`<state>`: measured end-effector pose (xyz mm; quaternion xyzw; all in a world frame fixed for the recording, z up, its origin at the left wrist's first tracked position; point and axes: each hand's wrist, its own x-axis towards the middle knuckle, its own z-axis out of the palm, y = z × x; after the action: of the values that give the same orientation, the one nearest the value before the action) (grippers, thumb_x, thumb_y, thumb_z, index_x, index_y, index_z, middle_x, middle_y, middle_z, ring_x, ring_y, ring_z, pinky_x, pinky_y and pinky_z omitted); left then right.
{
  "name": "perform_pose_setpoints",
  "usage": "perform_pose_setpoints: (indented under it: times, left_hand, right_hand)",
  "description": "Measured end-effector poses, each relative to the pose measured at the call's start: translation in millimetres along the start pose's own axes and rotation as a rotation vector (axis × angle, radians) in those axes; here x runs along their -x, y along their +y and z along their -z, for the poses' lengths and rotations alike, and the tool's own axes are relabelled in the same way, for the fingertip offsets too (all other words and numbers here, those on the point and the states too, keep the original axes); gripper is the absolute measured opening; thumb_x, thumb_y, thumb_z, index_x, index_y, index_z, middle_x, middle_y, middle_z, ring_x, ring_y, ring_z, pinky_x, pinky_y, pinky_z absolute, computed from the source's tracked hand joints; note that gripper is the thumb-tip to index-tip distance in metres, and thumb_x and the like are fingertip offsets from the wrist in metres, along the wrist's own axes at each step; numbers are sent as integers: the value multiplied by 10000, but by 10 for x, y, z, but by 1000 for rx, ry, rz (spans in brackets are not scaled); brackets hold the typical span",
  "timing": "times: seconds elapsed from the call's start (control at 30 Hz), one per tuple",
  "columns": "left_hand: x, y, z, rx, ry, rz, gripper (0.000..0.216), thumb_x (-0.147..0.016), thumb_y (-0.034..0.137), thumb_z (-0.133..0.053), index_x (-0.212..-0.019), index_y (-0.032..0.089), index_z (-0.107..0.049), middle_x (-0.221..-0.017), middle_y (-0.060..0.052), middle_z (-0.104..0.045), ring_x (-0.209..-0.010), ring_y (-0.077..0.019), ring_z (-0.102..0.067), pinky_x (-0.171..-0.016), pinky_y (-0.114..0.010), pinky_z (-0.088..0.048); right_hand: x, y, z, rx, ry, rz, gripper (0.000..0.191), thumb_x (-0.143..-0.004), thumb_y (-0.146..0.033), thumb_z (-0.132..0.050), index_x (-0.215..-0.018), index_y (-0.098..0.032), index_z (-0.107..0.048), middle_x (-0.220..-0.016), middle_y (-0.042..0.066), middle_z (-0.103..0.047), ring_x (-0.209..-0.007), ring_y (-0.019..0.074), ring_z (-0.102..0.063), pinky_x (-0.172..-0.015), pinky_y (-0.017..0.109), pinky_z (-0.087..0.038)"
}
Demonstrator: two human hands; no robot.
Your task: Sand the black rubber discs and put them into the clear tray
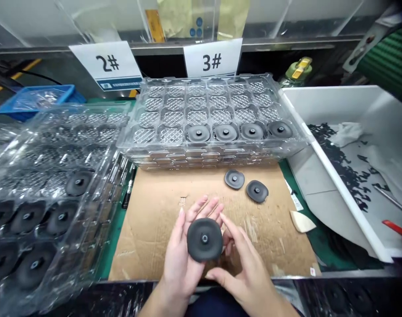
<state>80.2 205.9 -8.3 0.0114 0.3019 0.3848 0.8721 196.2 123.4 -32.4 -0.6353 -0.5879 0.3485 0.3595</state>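
Note:
On my upturned left hand (181,259) rests a black disc-shaped part (197,248) with rounded corners and a small raised stud at its centre, stud side up. The fingers of that hand stretch out beneath it. My right hand (249,268) is curved around the part's right side, thumb and fingers apart; whether a fingertip touches the edge, I cannot tell. Two similar black parts, a left one (234,179) and a right one (257,191), lie stud up on the cardboard sheet (148,224) beyond my hands.
Behind the cardboard stands a stack of clear trays (201,152), several black parts in its front row. A second clear tray (100,215) at left holds more. A white bin (339,94) at right contains small black pieces and a red-handled tool (397,228). A pale wedge (301,221) lies nearby.

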Motion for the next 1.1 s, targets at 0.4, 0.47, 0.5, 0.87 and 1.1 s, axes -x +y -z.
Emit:
perform_pose_setpoints:
  times: [0.4,0.47,0.5,0.87,1.1]
  left_hand:
    - [497,-456,68,35,-24,-346,557,-841,597,-246,-1218,293,-520,-1334,-9,-504,-1308,-180,-320,-1069,-340,-280]
    - [524,-480,71,43,-39,-343,547,-848,583,-251,-1229,287,-506,-1340,-14,-497,-1308,-177,-320,-1067,-338,-284]
    - [533,-488,75,48,-42,-346,542,-851,576,-255,-1235,283,-500,-1341,-18,-496,-1307,-176,-323,-1065,-336,-289]
    - [556,-362,472,-179,-14,23,392,-895,399,-372,-1191,208,-543,-1259,-66,-568,-1205,-192,-462,-1024,-319,-325]
    - [661,-282,764,-267,-199,263,550,-717,478,-619,-1180,186,-565,-1139,-115,-630,-989,-257,-609,-900,-357,-424]
  right_hand:
    - [370,-146,-129,-90,-9,95,687,-814,-401,-566,-1378,-228,-216,-1377,96,-346,-1278,228,-342,-1026,351,-363]
    - [379,-170,-115,-124,0,67,642,-804,-329,-583,-1353,-240,-262,-1337,82,-388,-1250,214,-375,-1026,346,-362]
    - [383,-181,-105,-134,-1,57,631,-794,-290,-588,-1342,-244,-277,-1318,78,-401,-1237,209,-386,-1023,343,-365]
    - [337,-158,121,91,-69,172,657,-691,-95,-556,-1287,-309,-382,-1342,65,-295,-1255,241,-314,-1015,415,-351]
    - [294,-157,125,184,-310,239,635,-737,-85,-525,-1308,-324,-384,-1393,60,-289,-1289,241,-281,-1029,457,-320]
